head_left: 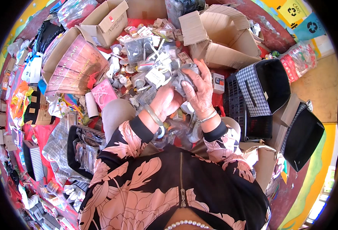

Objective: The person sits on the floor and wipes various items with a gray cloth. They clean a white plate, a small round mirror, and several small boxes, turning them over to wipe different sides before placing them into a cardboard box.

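Observation:
My left hand [164, 102] and my right hand [200, 89] meet over my lap, both closed around a small grey crumpled plastic packet [185, 75]. The right hand's fingers wrap over its top; the left hand grips it from below. Each wrist wears a bangle. Just beyond the hands lies a heap of small clear packets with white tags [150, 61]. More clear packets [176, 130] lie in my lap under the wrists.
Open cardboard boxes [218, 42] stand at the back, another [106, 21] at the back left. A black crate [245, 115] and black checked boxes [268, 84] sit to the right. Pink booklets [75, 67] and a pink card [104, 94] lie left. A bag of packets [83, 149] rests beside my left knee.

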The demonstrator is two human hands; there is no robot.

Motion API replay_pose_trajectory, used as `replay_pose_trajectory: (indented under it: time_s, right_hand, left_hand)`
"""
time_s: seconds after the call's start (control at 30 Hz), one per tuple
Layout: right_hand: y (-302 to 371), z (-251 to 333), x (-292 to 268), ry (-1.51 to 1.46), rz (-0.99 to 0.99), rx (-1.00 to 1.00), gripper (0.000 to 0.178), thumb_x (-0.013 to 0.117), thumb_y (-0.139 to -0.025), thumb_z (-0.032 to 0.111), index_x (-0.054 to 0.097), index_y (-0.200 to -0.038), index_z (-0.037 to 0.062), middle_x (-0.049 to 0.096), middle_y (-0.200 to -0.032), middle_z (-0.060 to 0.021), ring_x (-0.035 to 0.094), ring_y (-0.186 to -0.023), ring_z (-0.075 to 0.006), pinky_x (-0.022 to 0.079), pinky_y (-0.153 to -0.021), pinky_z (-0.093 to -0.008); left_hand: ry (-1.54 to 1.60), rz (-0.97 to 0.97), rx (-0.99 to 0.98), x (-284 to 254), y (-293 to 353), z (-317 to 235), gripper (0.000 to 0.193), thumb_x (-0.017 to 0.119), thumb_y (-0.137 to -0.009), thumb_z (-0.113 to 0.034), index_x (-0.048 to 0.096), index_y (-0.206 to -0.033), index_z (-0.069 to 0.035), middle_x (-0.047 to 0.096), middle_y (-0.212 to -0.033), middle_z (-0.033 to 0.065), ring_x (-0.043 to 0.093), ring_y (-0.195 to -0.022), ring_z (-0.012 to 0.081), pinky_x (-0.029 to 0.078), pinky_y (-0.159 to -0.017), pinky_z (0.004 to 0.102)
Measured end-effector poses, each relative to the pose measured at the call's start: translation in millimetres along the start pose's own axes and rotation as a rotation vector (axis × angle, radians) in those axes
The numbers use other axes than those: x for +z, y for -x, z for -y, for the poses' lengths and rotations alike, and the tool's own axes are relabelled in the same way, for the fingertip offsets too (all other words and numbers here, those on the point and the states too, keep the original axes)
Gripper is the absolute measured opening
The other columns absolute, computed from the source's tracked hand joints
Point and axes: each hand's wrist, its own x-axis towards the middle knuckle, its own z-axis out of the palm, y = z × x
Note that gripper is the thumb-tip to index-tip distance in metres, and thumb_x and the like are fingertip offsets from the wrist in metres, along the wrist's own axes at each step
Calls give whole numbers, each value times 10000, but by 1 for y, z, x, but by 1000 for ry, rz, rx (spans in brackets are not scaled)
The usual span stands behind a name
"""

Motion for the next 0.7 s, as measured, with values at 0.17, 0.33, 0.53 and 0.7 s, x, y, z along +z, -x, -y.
replay_pose_trajectory:
  time_s: [0.17,0.33,0.53,0.7]
  right_hand:
    - [-5,-35,-4,-386,-178,415,240,614,-867,127,607,-1092,47,616,-1048,-105,582,-974,-189,458,-857,-274]
    - [6,-82,-21,-1314,-360,779,273,525,-938,183,562,-1154,21,618,-1083,-95,583,-972,-149,478,-850,-279]
    - [1,-21,-17,-185,74,-79,410,688,-790,223,590,-1155,65,362,-1388,-180,369,-1279,-343,326,-1040,-391]
    - [8,-15,2,-445,-112,255,336,649,-821,135,571,-1142,72,477,-1264,-149,464,-1175,-265,366,-986,-338]
  left_hand:
    - [-48,-27,-77,-7,3,6,351,432,-973,-263,491,-1208,-9,587,-1152,104,598,-1030,217,506,-866,375]
    - [127,143,-119,-13,3,-6,386,399,-982,-284,463,-1237,-1,568,-1189,135,590,-1040,243,499,-892,381]
    - [185,34,-60,-3,-1,-6,375,389,-983,-290,456,-1239,-23,571,-1154,107,594,-1012,222,514,-840,374]
    - [-103,60,-9,5,8,-8,414,389,-985,-329,438,-1261,-24,558,-1165,82,565,-1059,205,497,-863,361]
